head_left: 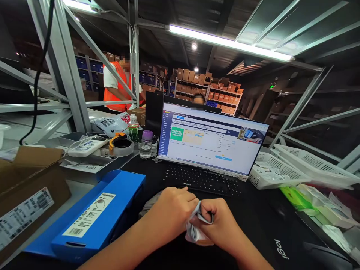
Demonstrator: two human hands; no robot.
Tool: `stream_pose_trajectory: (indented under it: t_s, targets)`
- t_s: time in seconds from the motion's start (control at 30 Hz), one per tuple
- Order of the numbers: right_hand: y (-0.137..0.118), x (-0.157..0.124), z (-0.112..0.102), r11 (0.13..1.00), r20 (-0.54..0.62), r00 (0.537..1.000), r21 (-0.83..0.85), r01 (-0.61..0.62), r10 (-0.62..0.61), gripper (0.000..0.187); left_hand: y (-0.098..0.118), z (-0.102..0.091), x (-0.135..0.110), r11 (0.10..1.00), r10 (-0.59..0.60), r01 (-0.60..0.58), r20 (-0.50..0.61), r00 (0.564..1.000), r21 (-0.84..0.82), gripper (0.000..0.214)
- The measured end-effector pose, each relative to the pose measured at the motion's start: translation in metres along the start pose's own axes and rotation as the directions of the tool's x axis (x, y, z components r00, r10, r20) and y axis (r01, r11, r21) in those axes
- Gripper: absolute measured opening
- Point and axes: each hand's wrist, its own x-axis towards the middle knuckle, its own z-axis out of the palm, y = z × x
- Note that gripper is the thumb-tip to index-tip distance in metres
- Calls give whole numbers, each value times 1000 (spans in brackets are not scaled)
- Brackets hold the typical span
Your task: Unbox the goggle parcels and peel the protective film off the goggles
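Note:
Above the black desk mat, in front of the keyboard (197,179), both hands are together. My left hand (174,206) is closed on one side of a crumpled grey-white bag (194,231); it looks like thin plastic. My right hand (221,219) is curled in a fist around the other side, with a fold sticking out by the thumb. Fingers cover much of the bag. Greyish thin material (149,205) also shows behind my left wrist; whether it belongs to the same bag I cannot tell. Left of my forearm lies a long blue box (112,202) with a white label.
An open cardboard carton (30,195) stands far left. A tape roll (121,144) and a purple-capped bottle (146,144) are left of the lit monitor (210,138). White baskets (277,170) and a green packet (298,198) are right. Someone in an orange vest (118,86) stands behind.

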Motion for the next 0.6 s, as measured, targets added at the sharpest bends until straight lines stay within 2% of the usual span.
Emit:
stream_pose_trajectory:
  t_s: [0.07,0.13,0.23,0.3,0.37,0.43,0.5,0.53,0.6]
  targets:
    - [0,1,-3,1000,34,999,21,-2,1,48,-1,0,1,999,28,-28,39,999,-21,13]
    - [2,3,-19,996,192,981,93,2,-20,51,-2,-5,2,996,7,-5,28,1000,-87,10]
    - [8,3,-49,984,377,921,176,35,-100,57,-5,-12,4,986,-30,29,-4,1000,-164,11]
    - [12,2,-62,982,425,897,182,47,-121,57,-6,-13,4,982,-31,27,-24,999,-185,14]
    - [13,0,-66,986,441,892,163,30,-100,56,-9,-9,3,981,-15,3,-58,998,-196,17]
    - [12,-2,-65,988,442,894,152,3,-70,54,-13,-4,2,980,8,-26,-91,996,-200,25]
    - [11,-3,-64,992,389,921,127,-18,-33,51,-17,0,2,984,12,-32,-113,994,-178,37]
    - [11,-3,-64,993,328,944,114,-21,-18,47,-20,1,2,988,-9,-10,-122,993,-154,45]
    - [13,-2,-65,998,120,993,67,2,-10,41,-25,0,3,990,-119,102,-192,974,-97,56]
